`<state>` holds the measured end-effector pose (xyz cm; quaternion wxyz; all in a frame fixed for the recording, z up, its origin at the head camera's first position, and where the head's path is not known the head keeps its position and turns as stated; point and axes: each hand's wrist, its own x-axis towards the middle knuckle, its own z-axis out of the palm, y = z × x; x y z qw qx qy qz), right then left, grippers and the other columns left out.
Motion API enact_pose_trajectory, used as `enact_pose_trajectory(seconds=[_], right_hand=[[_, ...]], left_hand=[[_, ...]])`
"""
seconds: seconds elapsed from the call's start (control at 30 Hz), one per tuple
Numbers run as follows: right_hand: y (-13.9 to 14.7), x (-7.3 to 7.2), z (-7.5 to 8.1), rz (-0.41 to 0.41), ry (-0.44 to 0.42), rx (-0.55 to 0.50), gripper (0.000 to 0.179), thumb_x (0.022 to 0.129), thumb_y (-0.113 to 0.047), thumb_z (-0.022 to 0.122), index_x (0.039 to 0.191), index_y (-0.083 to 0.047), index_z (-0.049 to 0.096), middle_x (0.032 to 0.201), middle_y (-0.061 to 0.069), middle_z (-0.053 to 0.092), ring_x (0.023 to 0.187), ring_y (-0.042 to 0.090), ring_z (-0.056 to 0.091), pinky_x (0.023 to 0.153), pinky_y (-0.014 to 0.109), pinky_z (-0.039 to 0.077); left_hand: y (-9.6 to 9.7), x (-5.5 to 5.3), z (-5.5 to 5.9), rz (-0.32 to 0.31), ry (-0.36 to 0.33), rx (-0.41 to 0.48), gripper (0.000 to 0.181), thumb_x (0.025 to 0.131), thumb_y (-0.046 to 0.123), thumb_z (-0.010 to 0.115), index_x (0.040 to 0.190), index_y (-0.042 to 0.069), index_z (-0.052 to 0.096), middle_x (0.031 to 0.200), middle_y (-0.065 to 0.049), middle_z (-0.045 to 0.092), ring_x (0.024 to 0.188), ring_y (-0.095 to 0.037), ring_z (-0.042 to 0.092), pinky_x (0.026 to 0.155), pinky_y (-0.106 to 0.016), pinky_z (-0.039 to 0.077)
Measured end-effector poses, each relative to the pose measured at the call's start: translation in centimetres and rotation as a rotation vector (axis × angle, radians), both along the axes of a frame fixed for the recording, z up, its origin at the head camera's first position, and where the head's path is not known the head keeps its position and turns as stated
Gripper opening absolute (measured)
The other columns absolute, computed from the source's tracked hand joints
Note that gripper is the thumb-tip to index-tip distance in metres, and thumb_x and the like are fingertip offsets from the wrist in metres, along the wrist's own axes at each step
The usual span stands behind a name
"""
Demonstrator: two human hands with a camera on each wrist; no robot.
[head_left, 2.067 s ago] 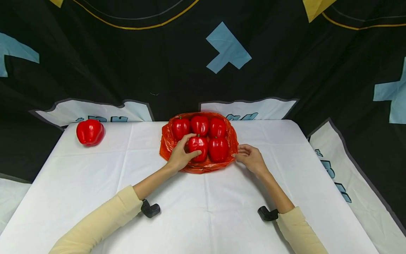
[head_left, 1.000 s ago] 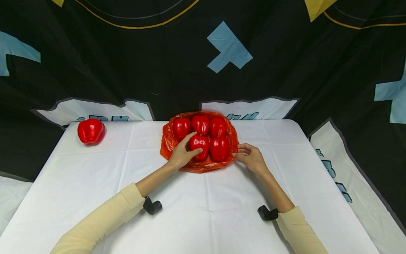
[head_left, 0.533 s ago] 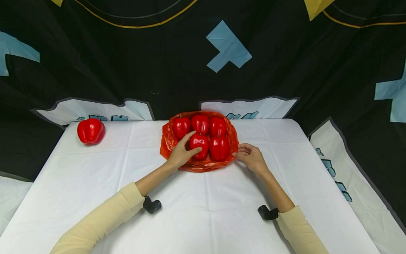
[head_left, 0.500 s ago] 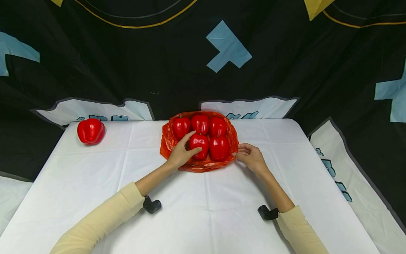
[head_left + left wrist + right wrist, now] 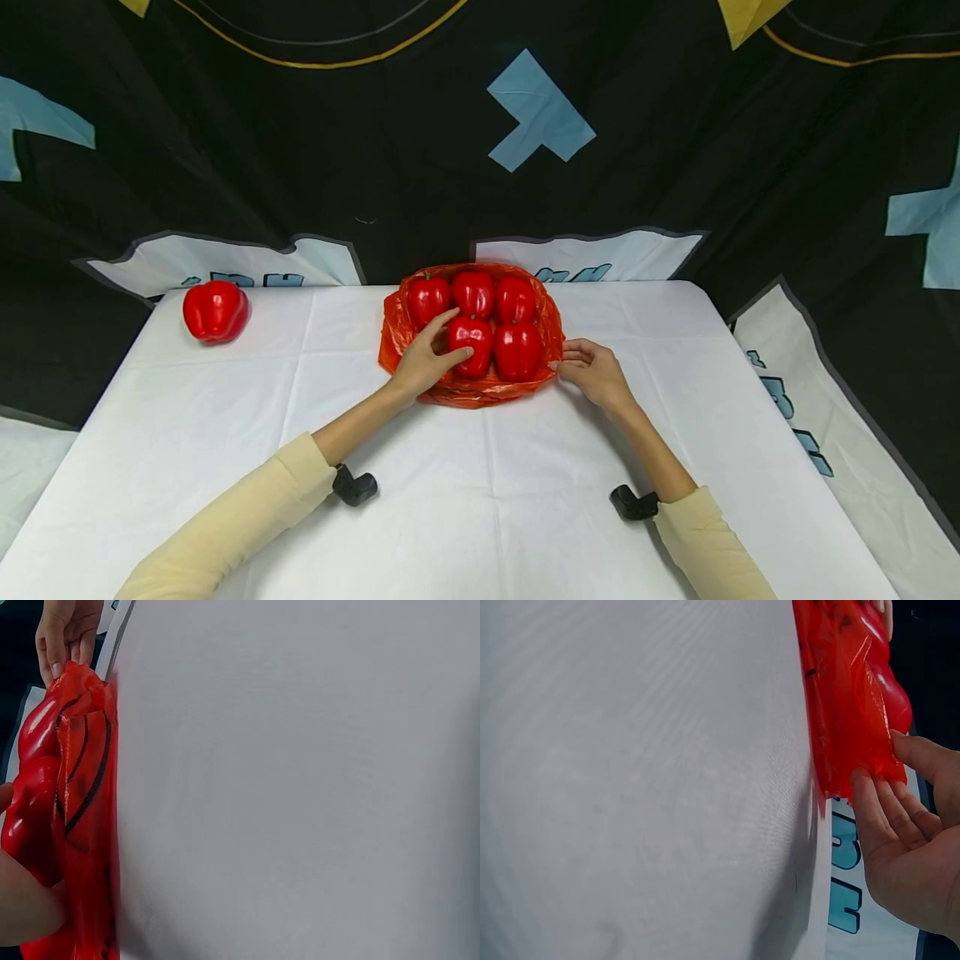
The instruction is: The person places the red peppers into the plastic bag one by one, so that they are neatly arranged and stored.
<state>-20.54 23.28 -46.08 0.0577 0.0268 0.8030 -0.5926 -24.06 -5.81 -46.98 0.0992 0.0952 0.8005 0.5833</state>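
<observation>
A crumpled red plastic bag [image 5: 393, 346] lies spread wide at the table's back edge, with several red bell peppers [image 5: 519, 357] side by side in it. My left hand [image 5: 420, 362] reaches over the bag's left rim. Its thumb and fingers span the front-left bell pepper [image 5: 482, 340], thumb in front and index finger behind. My right hand [image 5: 596, 375] pinches the bag's right edge; in the right wrist view its thumb [image 5: 915, 754] and fingertips meet on the thin plastic. The left wrist view shows the bag [image 5: 94, 817] from the side, dark print on it.
One more red bell pepper [image 5: 216, 312] lies alone at the back left of the white-covered table [image 5: 480, 517]. A black cloth [image 5: 375, 150] with blue and yellow shapes hangs behind. Black wrist cameras [image 5: 356, 487] sit at both sleeves.
My left hand has stayed around the front-left bell pepper and just now shifts slightly left across it. The right hand and the bag have kept their places.
</observation>
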Motion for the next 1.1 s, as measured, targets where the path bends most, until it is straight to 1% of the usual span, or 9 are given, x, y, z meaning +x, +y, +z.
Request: enact_pose_trajectory(seconds=[0.2, 0.33, 0.47, 0.6, 0.77, 0.87, 0.97, 1.03, 1.1], right_hand=[[-0.9, 1.2, 2.7, 0.017, 0.004, 0.033, 0.037, 0.091, 0.0, 0.069, 0.123, 0.015, 0.057, 0.115, 0.028, 0.064, 0.095, 0.02, 0.066, 0.082, 0.022, 0.055], [-1.1, 1.5, 3.1, 0.021, 0.004, 0.039, 0.037, 0.092, -0.001, 0.069, 0.123, 0.015, 0.057, 0.115, 0.027, 0.064, 0.097, 0.022, 0.067, 0.083, 0.021, 0.055], [-1.0, 1.5, 3.0, 0.02, 0.008, 0.038, 0.038, 0.092, -0.002, 0.07, 0.124, 0.014, 0.057, 0.115, 0.027, 0.064, 0.097, 0.023, 0.067, 0.082, 0.021, 0.055], [-1.0, 1.4, 2.9, 0.02, 0.009, 0.038, 0.038, 0.091, -0.002, 0.07, 0.124, 0.014, 0.058, 0.115, 0.028, 0.064, 0.096, 0.022, 0.066, 0.083, 0.024, 0.056], [-1.0, 1.4, 2.9, 0.015, 0.006, 0.035, 0.038, 0.091, -0.002, 0.069, 0.123, 0.014, 0.058, 0.115, 0.027, 0.064, 0.095, 0.022, 0.066, 0.082, 0.023, 0.056], [-1.0, 1.4, 2.9, 0.01, 0.002, 0.034, 0.037, 0.092, -0.002, 0.069, 0.123, 0.014, 0.058, 0.114, 0.026, 0.065, 0.095, 0.022, 0.066, 0.081, 0.022, 0.056], [-1.0, 1.4, 2.8, 0.006, -0.001, 0.032, 0.037, 0.092, -0.001, 0.069, 0.123, 0.014, 0.058, 0.114, 0.026, 0.065, 0.095, 0.022, 0.066, 0.081, 0.022, 0.055], [-1.1, 1.4, 2.8, 0.006, -0.002, 0.029, 0.037, 0.092, -0.001, 0.069, 0.123, 0.014, 0.058, 0.114, 0.026, 0.065, 0.096, 0.022, 0.067, 0.081, 0.022, 0.056], [-1.1, 1.3, 2.8, 0.007, 0.0, 0.025, 0.037, 0.091, 0.0, 0.069, 0.123, 0.015, 0.058, 0.114, 0.027, 0.065, 0.096, 0.023, 0.067, 0.082, 0.022, 0.056]], left_hand=[[-0.9, 0.4, 0.4, -0.002, 0.0, 0.017, 0.069, 0.093, 0.021, 0.072, 0.153, 0.018, 0.04, 0.145, -0.017, 0.046, 0.129, -0.036, 0.049, 0.101, -0.047, 0.048], [-2.0, 0.7, 0.7, 0.002, -0.001, 0.019, 0.067, 0.093, 0.024, 0.071, 0.152, 0.016, 0.04, 0.146, -0.018, 0.046, 0.13, -0.037, 0.049, 0.101, -0.047, 0.047], [-3.6, 0.9, 1.0, 0.011, 0.01, 0.021, 0.064, 0.095, 0.024, 0.07, 0.151, 0.014, 0.042, 0.146, -0.019, 0.046, 0.129, -0.039, 0.049, 0.101, -0.048, 0.048], [-5.8, 1.0, 1.3, 0.023, 0.042, -0.003, 0.059, 0.096, 0.024, 0.068, 0.149, 0.012, 0.044, 0.144, -0.019, 0.047, 0.128, -0.039, 0.05, 0.1, -0.048, 0.048], [-9.0, 0.7, 1.5, 0.046, 0.11, -0.018, 0.055, 0.096, 0.023, 0.069, 0.145, 0.007, 0.049, 0.143, -0.019, 0.05, 0.126, -0.039, 0.052, 0.098, -0.048, 0.05], [-10.9, 0.5, 1.9, 0.078, 0.149, -0.044, 0.053, 0.096, 0.024, 0.069, 0.143, 0.005, 0.051, 0.143, -0.018, 0.051, 0.127, -0.038, 0.052, 0.1, -0.05, 0.047], [-12.9, 0.4, 2.4, 0.124, 0.18, -0.094, 0.052, 0.096, 0.028, 0.069, 0.141, 0.006, 0.053, 0.143, -0.014, 0.051, 0.128, -0.036, 0.051, 0.102, -0.05, 0.046], [-14.3, 0.5, 2.7, 0.151, 0.196, -0.121, 0.051, 0.096, 0.029, 0.069, 0.139, 0.006, 0.054, 0.142, -0.013, 0.052, 0.128, -0.035, 0.051, 0.102, -0.044, 0.046], [-15.7, 0.5, 3.0, 0.176, 0.212, -0.136, 0.05, 0.096, 0.028, 0.069, 0.139, 0.005, 0.055, 0.141, -0.013, 0.053, 0.127, -0.035, 0.052, 0.1, -0.033, 0.048]])
